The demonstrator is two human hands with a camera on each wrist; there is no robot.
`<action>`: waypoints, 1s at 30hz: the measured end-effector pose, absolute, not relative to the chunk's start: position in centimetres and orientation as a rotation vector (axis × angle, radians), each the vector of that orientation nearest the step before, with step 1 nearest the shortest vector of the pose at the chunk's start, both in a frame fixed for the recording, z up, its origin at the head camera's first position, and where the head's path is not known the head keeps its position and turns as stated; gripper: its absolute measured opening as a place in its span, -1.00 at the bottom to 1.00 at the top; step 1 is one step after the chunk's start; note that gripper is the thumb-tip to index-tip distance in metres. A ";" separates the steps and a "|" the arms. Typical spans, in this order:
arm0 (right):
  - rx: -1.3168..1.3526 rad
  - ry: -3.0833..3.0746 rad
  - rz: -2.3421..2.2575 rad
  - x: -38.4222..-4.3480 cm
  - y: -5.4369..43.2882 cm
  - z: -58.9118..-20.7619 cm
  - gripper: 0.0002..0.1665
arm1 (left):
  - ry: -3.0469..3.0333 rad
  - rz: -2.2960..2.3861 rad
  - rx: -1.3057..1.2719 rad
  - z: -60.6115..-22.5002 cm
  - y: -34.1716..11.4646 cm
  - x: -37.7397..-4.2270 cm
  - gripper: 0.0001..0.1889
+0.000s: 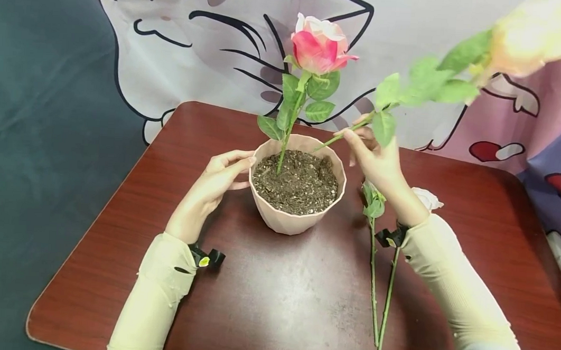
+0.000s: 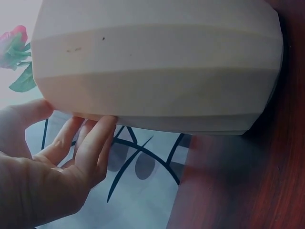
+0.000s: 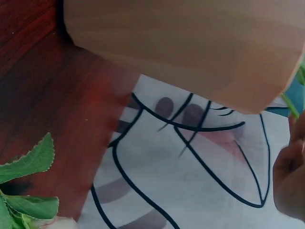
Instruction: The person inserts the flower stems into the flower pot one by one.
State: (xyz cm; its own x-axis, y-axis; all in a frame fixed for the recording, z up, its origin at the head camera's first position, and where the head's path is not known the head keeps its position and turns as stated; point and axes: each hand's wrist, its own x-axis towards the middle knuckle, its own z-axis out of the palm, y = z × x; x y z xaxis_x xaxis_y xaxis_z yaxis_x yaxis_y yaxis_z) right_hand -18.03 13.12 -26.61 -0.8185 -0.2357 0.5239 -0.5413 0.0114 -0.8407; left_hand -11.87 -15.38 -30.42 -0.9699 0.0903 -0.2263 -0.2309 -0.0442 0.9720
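Note:
A pale faceted flower pot [image 1: 285, 223] full of dark soil [image 1: 303, 187] stands on the table. A pink rose [image 1: 320, 47] stands upright in its soil, left of centre. Against the pot's left side my left hand [image 1: 215, 182] rests its fingertips; in the left wrist view its fingers [image 2: 97, 143] touch the outer wall near the rim. My right hand [image 1: 374, 156] pinches the stem of a pale yellow rose [image 1: 530, 37] to the right of the pot. That stem slants, its lower end over the pot's back right rim. Only part of the right hand shows in the right wrist view.
Two cut stems [image 1: 373, 285] lie on the table under my right forearm, with leaves and a white rose head [image 1: 427, 198] partly hidden by the arm. The reddish-brown table [image 1: 130, 230] meets a cartoon-cat cloth [image 1: 210, 71] behind it.

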 end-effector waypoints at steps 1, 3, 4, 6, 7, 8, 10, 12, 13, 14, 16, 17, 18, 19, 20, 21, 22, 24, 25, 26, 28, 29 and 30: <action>0.826 -2.144 1.805 -18.1 13.0 -26.6 -0.82 | 2.006 2.115 -0.148 -30.4 -15.4 -11.9 -0.58; 0.858 -2.310 1.595 -18.3 12.9 -26.6 -0.84 | 2.007 2.114 -0.139 -30.3 -15.3 -11.9 -0.58; 0.852 -2.381 1.508 -18.3 12.8 -26.6 -0.81 | 2.008 2.113 -0.134 -30.3 -15.3 -11.9 -0.58; 0.855 -2.475 1.416 -18.4 12.7 -26.6 -0.77 | 2.006 2.113 -0.129 -30.2 -15.3 -11.9 -0.57; 0.856 -2.507 1.390 -18.4 12.6 -26.7 -0.75 | 2.005 2.115 -0.127 -30.2 -15.3 -11.9 -0.57; 0.858 -2.532 1.368 -18.4 12.4 -26.7 -0.74 | 2.005 2.116 -0.128 -30.2 -15.3 -11.9 -0.57; 0.867 -2.568 1.345 -18.4 12.2 -26.9 -0.71 | 2.005 2.116 -0.133 -30.3 -15.4 -11.8 -0.57; 0.902 -2.597 1.289 -18.5 12.0 -27.1 -0.73 | 2.005 2.117 -0.137 -30.4 -15.4 -11.8 -0.57; 0.909 -2.618 1.263 -18.5 11.8 -27.2 -0.75 | 2.005 2.118 -0.137 -30.4 -15.4 -11.8 -0.57; 0.920 -2.637 1.231 -18.4 11.8 -27.2 -0.75 | 2.006 2.118 -0.138 -30.4 -15.4 -11.8 -0.57; 0.963 -2.662 1.170 -18.4 11.7 -27.4 -0.76 | 2.007 2.117 -0.139 -30.4 -15.4 -11.8 -0.57; 0.990 -2.662 1.131 -18.4 11.6 -27.5 -0.75 | 2.007 2.117 -0.139 -30.4 -15.3 -11.8 -0.57; 1.023 -2.650 1.096 -18.4 11.6 -27.6 -0.75 | 2.007 2.117 -0.140 -30.4 -15.3 -11.7 -0.57; 1.058 -2.629 1.069 -18.4 11.5 -27.6 -0.76 | 2.007 2.117 -0.139 -30.4 -15.3 -11.7 -0.57; 1.096 -2.601 1.039 -18.4 11.4 -27.7 -0.76 | 2.007 2.116 -0.139 -30.5 -15.3 -11.7 -0.57; 1.138 -2.574 1.018 -18.5 11.3 -27.8 -0.76 | 2.005 2.115 -0.140 -30.5 -15.3 -11.7 -0.57; 1.176 -2.550 0.999 -18.5 11.2 -27.8 -0.77 | 2.004 2.116 -0.140 -30.5 -15.3 -11.7 -0.57; 1.248 -2.523 0.964 -18.7 11.0 -27.8 -0.78 | 2.004 2.116 -0.142 -30.6 -15.3 -11.7 -0.57; 1.277 -2.523 0.943 -18.7 10.9 -27.8 -0.76 | 2.004 2.116 -0.144 -30.6 -15.3 -11.7 -0.57; 1.309 -2.528 0.918 -18.8 10.7 -27.8 -0.75 | 2.005 2.116 -0.146 -30.6 -15.3 -11.7 -0.57; 1.364 -2.547 0.872 -18.9 10.4 -27.7 -0.76 | 2.007 2.120 -0.147 -30.6 -15.3 -11.7 -0.58; 1.382 -2.560 0.842 -19.0 10.2 -27.7 -0.76 | 2.008 2.122 -0.148 -30.6 -15.4 -11.7 -0.58; 1.393 -2.575 0.816 -19.0 10.1 -27.6 -0.76 | 2.008 2.125 -0.147 -30.7 -15.4 -11.7 -0.58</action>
